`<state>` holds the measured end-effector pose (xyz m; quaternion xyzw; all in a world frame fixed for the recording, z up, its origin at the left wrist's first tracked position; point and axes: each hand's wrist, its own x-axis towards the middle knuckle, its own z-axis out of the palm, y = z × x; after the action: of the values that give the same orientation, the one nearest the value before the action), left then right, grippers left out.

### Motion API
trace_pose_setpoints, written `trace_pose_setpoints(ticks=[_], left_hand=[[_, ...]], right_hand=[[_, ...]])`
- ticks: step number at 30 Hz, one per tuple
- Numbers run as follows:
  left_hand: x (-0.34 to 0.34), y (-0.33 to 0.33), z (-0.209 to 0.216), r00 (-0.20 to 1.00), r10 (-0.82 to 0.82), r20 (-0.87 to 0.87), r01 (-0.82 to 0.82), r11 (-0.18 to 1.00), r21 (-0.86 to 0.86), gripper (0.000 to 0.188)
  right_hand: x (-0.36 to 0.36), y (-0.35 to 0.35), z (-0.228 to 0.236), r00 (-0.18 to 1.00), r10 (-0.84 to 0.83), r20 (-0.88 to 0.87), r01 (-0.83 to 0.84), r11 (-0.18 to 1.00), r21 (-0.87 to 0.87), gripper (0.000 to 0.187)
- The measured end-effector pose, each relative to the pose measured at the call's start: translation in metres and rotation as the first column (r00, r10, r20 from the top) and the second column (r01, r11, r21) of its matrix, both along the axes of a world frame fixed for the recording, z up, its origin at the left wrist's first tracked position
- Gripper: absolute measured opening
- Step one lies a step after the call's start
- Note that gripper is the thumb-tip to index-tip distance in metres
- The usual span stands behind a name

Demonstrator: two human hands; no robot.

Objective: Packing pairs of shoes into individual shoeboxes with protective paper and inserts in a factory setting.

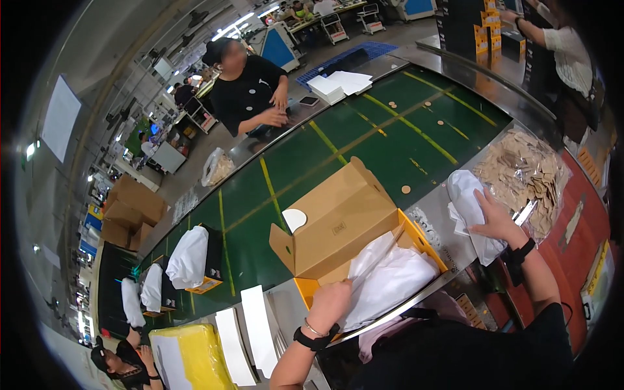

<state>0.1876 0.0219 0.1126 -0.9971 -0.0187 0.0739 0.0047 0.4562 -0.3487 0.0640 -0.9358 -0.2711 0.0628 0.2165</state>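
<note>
An open cardboard box [338, 224], brown inside with yellow-orange edges, stands in front of me with its lid raised. Crumpled white tissue paper [393, 273] fills it and covers whatever lies beneath. My left hand [330, 305] is closed at the box's left end, its fingers pinching the edge of that tissue. Off to the right of the box, my right hand [495, 220] grips a white paper-wrapped bundle [467, 190]; what the wrapping covers is hidden. Beside this hand lies a clear plastic bag of brown paper pieces [526, 172].
A green conveyor belt [292, 188] with yellow lines runs behind the box. Several dark boxes with white-wrapped contents [188, 260] sit at its left. White card strips [260, 328] and a yellow-wrapped stack [195, 357] lie near left. A co-worker [250, 91] stands across the belt.
</note>
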Motion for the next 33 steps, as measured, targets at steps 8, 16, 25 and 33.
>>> trace_pose_setpoints(ticks=[8, 16, 25, 33], left_hand=[[-0.004, 0.004, -0.031, 0.996, 0.002, -0.086, -0.008, 0.998, -0.069, 0.015], [0.011, -0.008, 0.034, 0.976, 0.213, -0.040, -0.207, 0.860, -0.467, 0.065], [0.040, -0.089, 0.078, 0.878, 0.456, 0.143, 0.071, 0.172, -0.983, 0.133], [-0.005, -0.023, 0.108, 0.746, 0.330, 0.578, 0.190, 0.726, -0.660, 0.080]], right_hand=[[0.035, -0.006, -0.006, 0.970, -0.126, -0.210, 0.166, 0.969, 0.185, 0.105], [0.006, 0.003, -0.014, 0.620, 0.245, -0.745, 0.613, 0.440, 0.656, 0.061], [-0.127, 0.156, 0.108, 0.837, 0.488, 0.248, -0.470, 0.409, 0.782, 0.097], [-0.116, 0.219, 0.021, 0.717, 0.697, 0.014, -0.656, 0.668, 0.351, 0.093]])
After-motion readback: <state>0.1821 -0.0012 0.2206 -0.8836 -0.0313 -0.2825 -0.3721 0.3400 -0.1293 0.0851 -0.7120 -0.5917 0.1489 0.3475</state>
